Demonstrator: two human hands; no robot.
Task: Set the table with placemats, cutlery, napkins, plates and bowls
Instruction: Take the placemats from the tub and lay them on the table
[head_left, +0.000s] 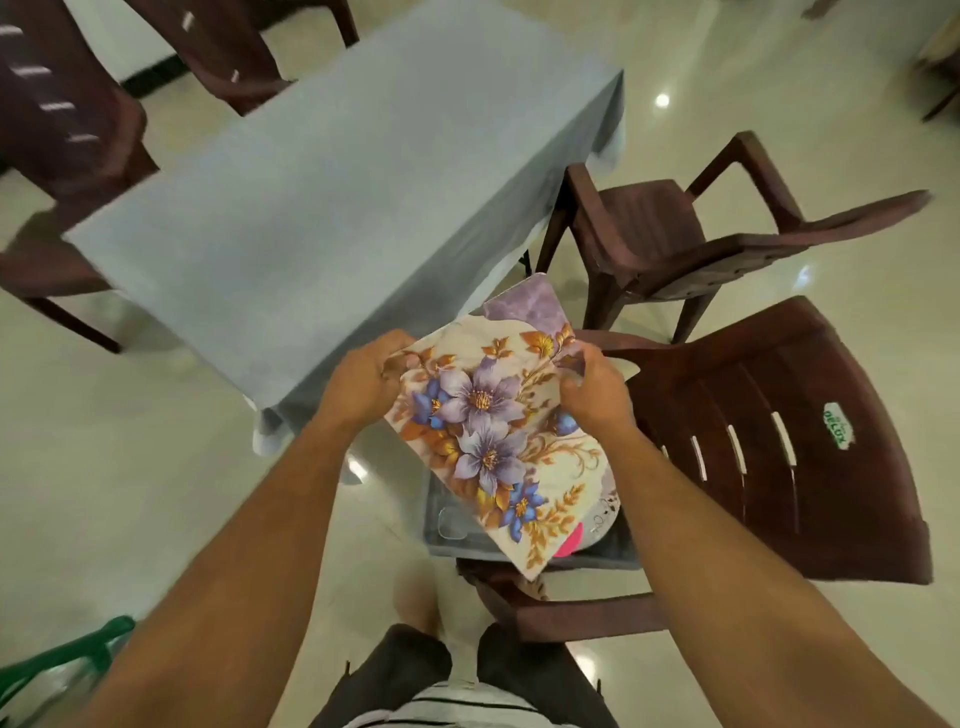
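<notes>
I hold a stack of floral placemats (498, 441), cream with purple and blue flowers, in the air over a grey bin (441, 525). My left hand (363, 384) grips the stack's left edge. Gripping the right edge is my right hand (592, 389). A purple-patterned mat (530, 306) peeks out behind the top one. The bin sits on a brown chair seat, and a plate rim with something pink (574, 540) shows under the mats. The table with a blue-grey cloth (337, 208) lies ahead, to the left.
Brown plastic chairs stand around the table: one at the right (675, 239), one close by under the bin (779, 441), others at the far left (62, 114) and back (234, 47). A green chair part (67, 654) shows at bottom left. The floor is glossy tile.
</notes>
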